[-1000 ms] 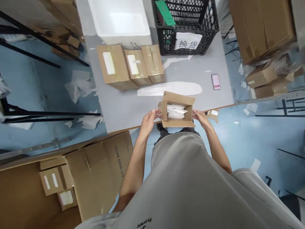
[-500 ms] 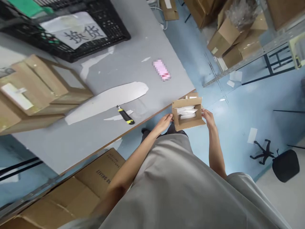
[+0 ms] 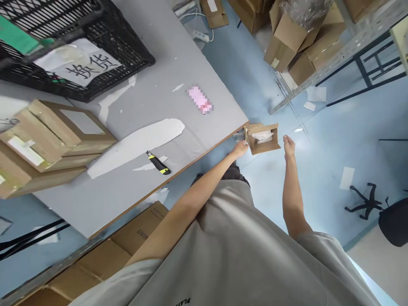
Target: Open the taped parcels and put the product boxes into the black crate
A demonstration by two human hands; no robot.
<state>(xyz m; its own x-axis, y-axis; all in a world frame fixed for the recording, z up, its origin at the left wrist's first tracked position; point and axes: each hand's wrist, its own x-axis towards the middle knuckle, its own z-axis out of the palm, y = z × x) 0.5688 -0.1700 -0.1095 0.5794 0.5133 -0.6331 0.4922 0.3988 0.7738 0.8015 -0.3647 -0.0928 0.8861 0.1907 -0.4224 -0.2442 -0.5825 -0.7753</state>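
A small open cardboard box (image 3: 267, 147) is held out past the front edge of the table, its flaps up. Inside it lie white packets (image 3: 263, 136), wrapped in what looks like plastic. My left hand (image 3: 239, 148) is closed on the box's near left side. My right hand (image 3: 289, 146) is raised just right of the box, apart from it, with its fingers drawn together; anything between them is too small to make out. On the grey table, a black and yellow utility knife (image 3: 158, 164) lies beside a long white paper strip (image 3: 140, 144).
A black plastic crate (image 3: 127, 46) with a paper label and stacked cartons (image 3: 63, 136) occupy the table's left part. A blurred pink item (image 3: 199, 99) lies near its right corner. Cardboard boxes (image 3: 287, 42), a metal shelf edge and a black swivel chair (image 3: 395, 223) stand beyond.
The box has moved slightly right and away from me with my left hand on it. My right hand has come off the box's right side.
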